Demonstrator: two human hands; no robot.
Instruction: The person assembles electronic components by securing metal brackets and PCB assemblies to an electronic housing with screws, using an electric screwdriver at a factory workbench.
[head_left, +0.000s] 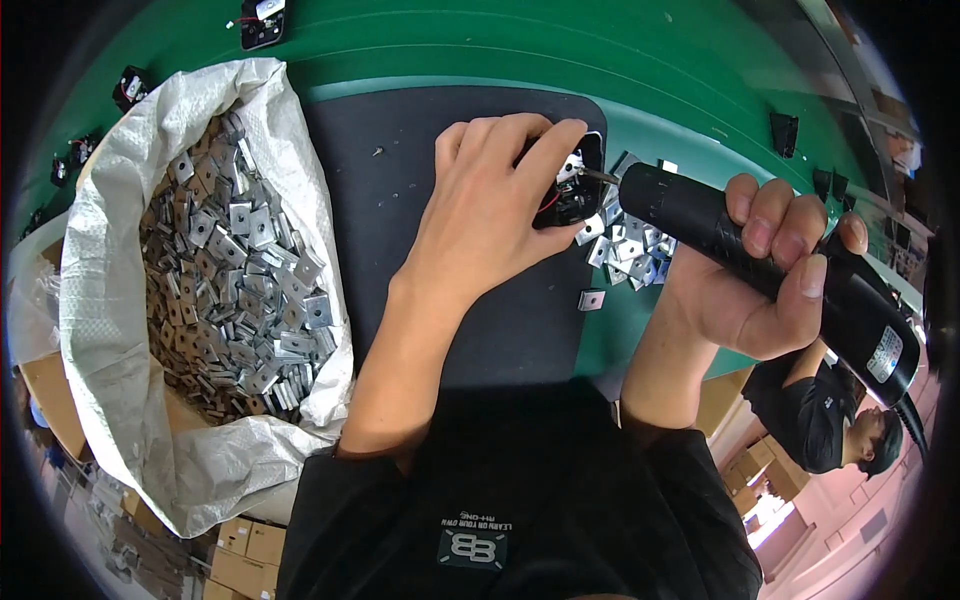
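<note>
My left hand (480, 210) is closed around a small black plastic housing (592, 155) with electronic parts and a red wire inside, keeping it on the dark mat (385, 120). My right hand (765, 285) grips a black corded electric screwdriver (690, 205), tilted with its cord end toward the lower right. The screwdriver's thin bit (602, 177) reaches into the housing; whether it sits on a screw is too small to tell. Just right of the housing lies a pile of square metal plates with holes (625, 250), and one loose plate (591, 299) is nearer me.
At left stands a white woven bag (110, 300) full of square metal plates (240, 270). A small screw (378, 152) lies on the mat. More black housings (263, 25) sit on the green table (450, 45). Another person (825, 410) is at the lower right.
</note>
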